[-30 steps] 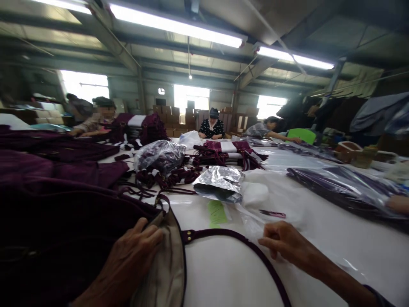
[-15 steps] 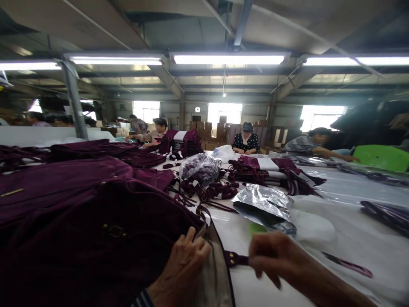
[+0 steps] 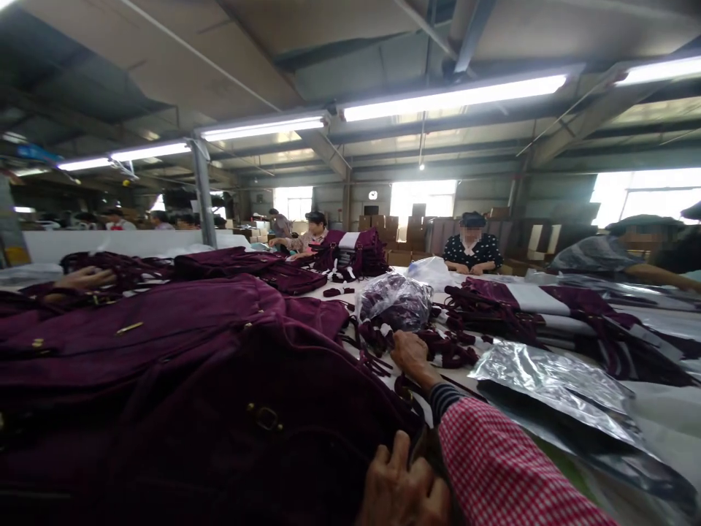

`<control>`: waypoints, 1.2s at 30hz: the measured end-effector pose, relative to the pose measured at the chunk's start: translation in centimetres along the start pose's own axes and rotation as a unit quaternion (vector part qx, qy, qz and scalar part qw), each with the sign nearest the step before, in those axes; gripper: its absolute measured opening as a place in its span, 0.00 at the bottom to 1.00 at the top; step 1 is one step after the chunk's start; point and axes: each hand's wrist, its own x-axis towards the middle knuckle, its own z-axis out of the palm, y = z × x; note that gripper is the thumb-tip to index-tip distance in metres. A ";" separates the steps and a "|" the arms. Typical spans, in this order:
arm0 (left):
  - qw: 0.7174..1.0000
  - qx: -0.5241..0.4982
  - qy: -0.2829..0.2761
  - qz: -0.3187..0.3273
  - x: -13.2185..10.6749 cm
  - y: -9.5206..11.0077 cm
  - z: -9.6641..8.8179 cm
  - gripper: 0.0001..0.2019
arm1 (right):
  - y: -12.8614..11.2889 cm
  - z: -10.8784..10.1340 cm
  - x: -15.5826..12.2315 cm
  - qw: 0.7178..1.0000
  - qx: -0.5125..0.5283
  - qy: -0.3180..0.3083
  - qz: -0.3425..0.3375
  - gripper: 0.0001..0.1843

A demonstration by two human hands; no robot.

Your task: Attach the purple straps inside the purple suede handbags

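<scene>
A large dark purple bag point(image 3: 230, 438) with small gold-coloured fittings fills the near left. My left hand point(image 3: 404, 486) is closed on the bag's right edge, its lower part cut off by the frame. My right hand point(image 3: 412, 356) is stretched forward over the heap of purple straps point(image 3: 454, 352). Its fingers are curled at a strap in that heap; the fingertips are partly hidden. Just beyond them lies a clear plastic bag point(image 3: 397, 299) with purple pieces inside.
A silver foil bag point(image 3: 558, 380) lies to the right, before stacked purple bags point(image 3: 553, 307) with white bands. Another stack point(image 3: 350, 252) stands farther back. A co-worker's hand point(image 3: 90, 277) touches purple pieces at far left. A person point(image 3: 474, 245) sits across the table.
My right hand has let go of the bag's strap end and moved forward to the strap heap. My left hand stays at the bag's edge. The view has swung left.
</scene>
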 end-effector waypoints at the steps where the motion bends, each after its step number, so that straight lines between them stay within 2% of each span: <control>1: 1.000 -0.002 -0.005 -0.011 0.1 0.1 -0.3 0.10 | 0.2 -0.3 0.0 1.000 0.011 0.012 0.009 0.14; 4: 0.998 -0.023 -0.041 -0.045 0.3 0.5 -2.3 0.08 | 1.6 -2.8 -0.2 0.996 0.065 0.052 0.034 0.07; 7: 0.994 -0.051 -0.073 -0.057 0.2 0.8 -4.7 0.08 | 4.0 -7.2 -1.9 0.988 0.131 0.081 0.032 0.05; 10: 0.990 -0.077 -0.085 -0.078 -0.2 1.2 -6.9 0.09 | 6.9 -11.6 -5.7 0.974 0.208 0.087 0.022 0.08; 12: 0.989 -0.082 -0.085 -0.088 -0.4 1.5 -7.9 0.11 | 8.8 -13.3 -9.6 0.962 0.260 0.073 0.030 0.10; 14: 0.990 -0.076 -0.085 -0.086 -0.5 1.7 -8.5 0.11 | 10.4 -13.7 -14.4 0.950 0.300 0.060 0.058 0.12; 16: 0.991 -0.069 -0.087 -0.075 -0.4 1.8 -8.9 0.09 | 11.5 -13.0 -19.6 0.930 0.350 0.044 0.106 0.14; 19: 0.993 -0.064 -0.081 -0.061 -0.4 1.7 -9.0 0.08 | 12.2 -11.5 -27.0 0.860 0.473 -0.002 0.189 0.15; 21: 0.994 -0.060 -0.074 -0.052 -0.3 1.6 -8.8 0.08 | 12.2 -11.2 -30.9 0.811 0.538 -0.047 0.223 0.16; 23: 0.995 -0.056 -0.070 -0.042 -0.4 1.5 -8.7 0.08 | 12.5 -11.8 -33.5 0.796 0.555 -0.105 0.219 0.15; 25: 0.996 -0.052 -0.064 -0.035 -0.5 1.4 -8.5 0.09 | 13.3 -13.0 -35.0 0.815 0.534 -0.146 0.173 0.14; 27: 0.996 -0.051 -0.058 -0.032 -0.6 1.3 -8.5 0.10 | 14.6 -14.2 -35.7 0.862 0.470 -0.159 0.108 0.12; 30: 0.996 -0.057 -0.061 -0.033 -0.6 1.2 -8.4 0.10 | 16.9 -15.4 -35.7 0.936 0.314 -0.153 0.042 0.15; 32: 0.996 -0.060 -0.065 -0.033 -0.6 1.1 -8.3 0.10 | 17.8 -15.4 -35.2 0.973 0.180 -0.140 0.018 0.16; 34: 0.995 -0.061 -0.066 -0.031 -0.5 1.0 -8.2 0.10 | 18.2 -15.0 -34.7 0.991 0.048 -0.121 -0.014 0.15; 36: 0.996 -0.062 -0.066 -0.027 -0.5 0.9 -8.0 0.11 | 18.2 -14.5 -34.1 0.991 -0.041 -0.119 -0.052 0.13</control>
